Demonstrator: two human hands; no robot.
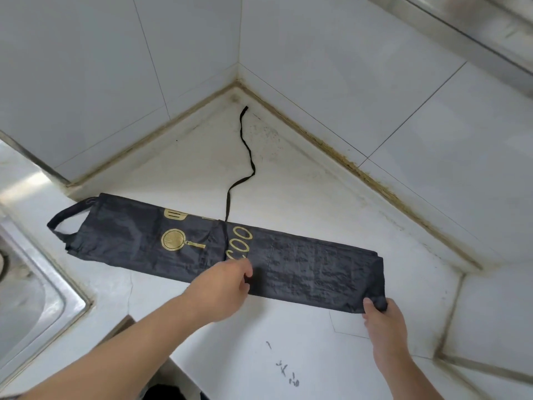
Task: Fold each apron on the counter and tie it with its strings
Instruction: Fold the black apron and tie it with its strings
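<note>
A black apron (302, 264) with gold kitchen prints lies folded into a long narrow strip across the white counter (288, 183). Its neck loop (62, 220) sticks out at the left end. One black string (245, 157) trails from the strip's middle toward the wall corner. My left hand (222, 290) rests on the strip's near edge around the middle, fingers curled on the fabric. My right hand (380, 319) pinches the strip's right-hand near corner between thumb and fingers.
A steel sink (26, 284) sits at the left, close to the apron's neck loop. Tiled walls meet in a corner behind the counter. A raised ledge (490, 313) borders the counter on the right. Dark marks (285, 370) spot the near counter.
</note>
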